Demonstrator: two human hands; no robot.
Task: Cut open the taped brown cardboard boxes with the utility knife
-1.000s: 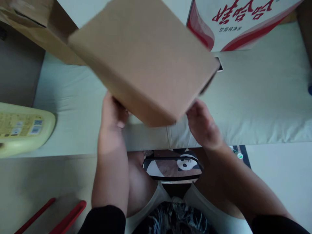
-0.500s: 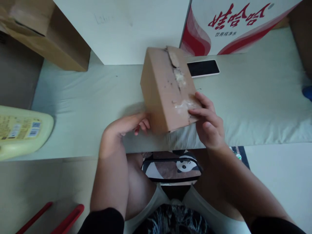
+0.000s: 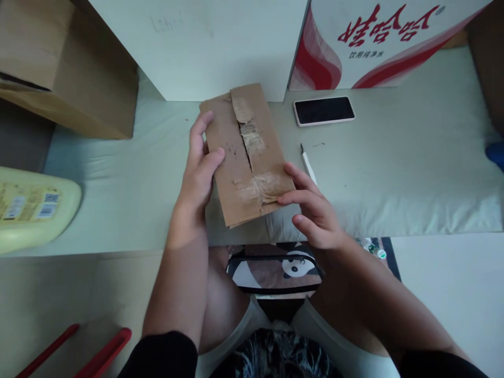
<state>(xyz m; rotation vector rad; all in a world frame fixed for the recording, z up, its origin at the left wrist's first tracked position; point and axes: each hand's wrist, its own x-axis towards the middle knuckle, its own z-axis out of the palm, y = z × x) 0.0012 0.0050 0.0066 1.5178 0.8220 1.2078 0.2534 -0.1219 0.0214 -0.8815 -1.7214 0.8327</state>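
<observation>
A small brown cardboard box (image 3: pixel 271 152), its taped, worn seam facing up, is between my hands over the pale green cloth. My left hand (image 3: pixel 200 168) grips its left side, with the thumb and a finger on the top face. The fingertips of my right hand (image 3: pixel 315 210) touch the lower right corner, and its fingers are apart. A white pen-like tool with a dark tip (image 3: pixel 308 164) lies just right of the box. Behind that is a phone (image 3: pixel 324 111) with a dark screen.
A white panel (image 3: pixel 197 52) and a red-and-white carton (image 3: pixel 378 47) stand at the back. A larger cardboard box (image 3: pixel 94 79) is at the upper left, a yellow bottle (image 3: pixel 35 210) at the left edge. Red bars (image 3: pixel 104 352) show at the lower left.
The box has turned and shifted left, its top now facing me, uncovering the tool and the whole phone. My left hand has moved up and taken hold of its left side.
</observation>
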